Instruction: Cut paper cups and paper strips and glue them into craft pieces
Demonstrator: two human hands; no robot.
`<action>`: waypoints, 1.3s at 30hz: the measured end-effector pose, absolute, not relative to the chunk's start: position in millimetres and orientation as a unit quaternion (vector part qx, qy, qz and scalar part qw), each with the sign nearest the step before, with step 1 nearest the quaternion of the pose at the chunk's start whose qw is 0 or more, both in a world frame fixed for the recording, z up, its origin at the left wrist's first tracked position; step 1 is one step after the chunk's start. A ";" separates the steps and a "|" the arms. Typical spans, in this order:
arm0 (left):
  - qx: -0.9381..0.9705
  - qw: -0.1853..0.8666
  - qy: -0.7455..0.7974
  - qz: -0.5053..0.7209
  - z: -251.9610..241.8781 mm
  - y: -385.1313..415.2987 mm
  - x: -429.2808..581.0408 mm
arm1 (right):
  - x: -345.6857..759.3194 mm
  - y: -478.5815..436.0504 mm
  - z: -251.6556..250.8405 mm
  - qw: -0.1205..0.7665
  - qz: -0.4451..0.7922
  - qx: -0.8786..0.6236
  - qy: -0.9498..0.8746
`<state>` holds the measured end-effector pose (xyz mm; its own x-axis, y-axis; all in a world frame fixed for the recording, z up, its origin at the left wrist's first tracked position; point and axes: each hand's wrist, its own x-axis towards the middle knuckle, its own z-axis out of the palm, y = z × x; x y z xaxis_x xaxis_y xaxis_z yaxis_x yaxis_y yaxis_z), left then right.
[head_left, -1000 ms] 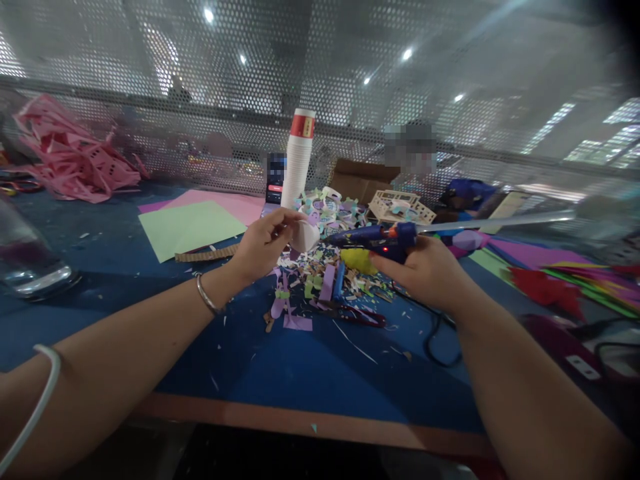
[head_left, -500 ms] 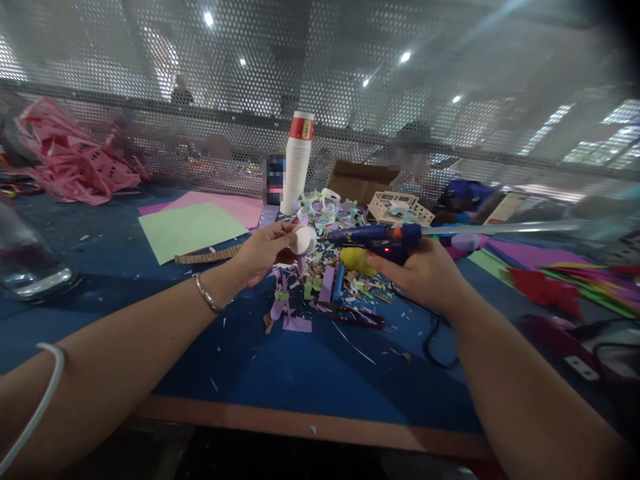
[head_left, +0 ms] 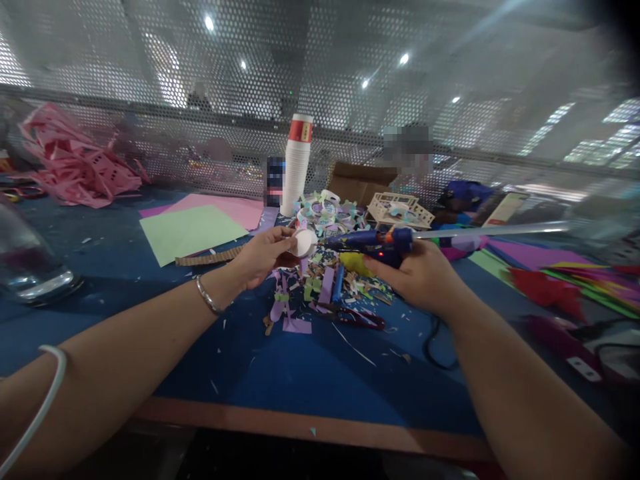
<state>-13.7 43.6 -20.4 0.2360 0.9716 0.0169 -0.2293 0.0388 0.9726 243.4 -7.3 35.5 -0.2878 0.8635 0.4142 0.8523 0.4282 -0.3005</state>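
Between the fingers of my left hand [head_left: 265,257] is a small round white piece [head_left: 305,243], its flat face turned to the right; what it is made of I cannot tell. My right hand [head_left: 420,277] is wrapped round a dark blue glue gun [head_left: 370,241] with a lit red light. A long clear glue stick [head_left: 495,230] juts out of its back. The nozzle points left, at or very close to the white piece. Under both hands lie paper scraps [head_left: 313,288], a yellow lump [head_left: 356,263] and dark-handled scissors [head_left: 353,315].
A tall stack of paper cups [head_left: 297,167] stands behind the hands, near an open cardboard box [head_left: 360,183] and a cream lattice basket [head_left: 400,210]. Paper sheets [head_left: 193,230] lie left, with a glass vessel [head_left: 37,260] beyond. A black cord [head_left: 434,350] hangs below the right hand.
My right hand and the glue gun have shifted slightly left, and the gun's back end has turned a little. My left hand keeps its hold on the white piece.
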 end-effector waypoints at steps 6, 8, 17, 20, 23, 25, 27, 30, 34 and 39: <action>0.493 0.616 0.385 0.478 -19.6 43.0 -13.8 | 242.9 -7.8 35.0 0.292 0.023 -0.518 -0.803; 0.495 0.615 0.385 0.478 -20.0 43.2 -14.0 | 243.5 -7.5 34.9 0.293 0.021 -0.516 -0.805; 0.535 0.572 0.381 0.492 -20.0 44.9 -16.3 | 243.5 -8.1 35.9 0.280 0.017 -0.528 -0.802; 0.538 0.560 0.350 0.523 -18.2 44.2 -16.7 | 246.0 -6.1 33.5 0.284 0.011 -0.544 -0.789; 0.503 0.577 0.324 0.556 -15.5 43.6 -16.8 | 250.6 -3.1 33.6 0.287 0.004 -0.547 -0.787; 0.462 0.592 0.324 0.575 -14.3 44.6 -17.2 | 255.0 -0.7 35.9 0.277 -0.015 -0.551 -0.787; 0.420 0.605 0.336 0.587 -13.7 46.6 -17.8 | 260.5 2.0 39.9 0.260 -0.042 -0.571 -0.778; 0.382 0.616 0.354 0.592 -13.0 49.1 -18.6 | 270.1 6.6 47.3 0.232 -0.055 -0.638 -0.732; 0.378 0.616 0.363 0.588 -11.4 48.1 -17.7 | 282.1 12.7 54.7 0.175 -0.056 -0.718 -0.671; 0.384 0.611 0.370 0.585 -8.4 43.9 -15.2 | 294.0 18.7 52.4 0.172 -0.060 -0.743 -0.645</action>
<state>-15.2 43.9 -8.4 0.0422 0.9991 -0.0027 -0.4308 0.0206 0.9022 294.0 18.7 52.4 0.1616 0.9369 0.3099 0.9779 -0.1098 -0.1780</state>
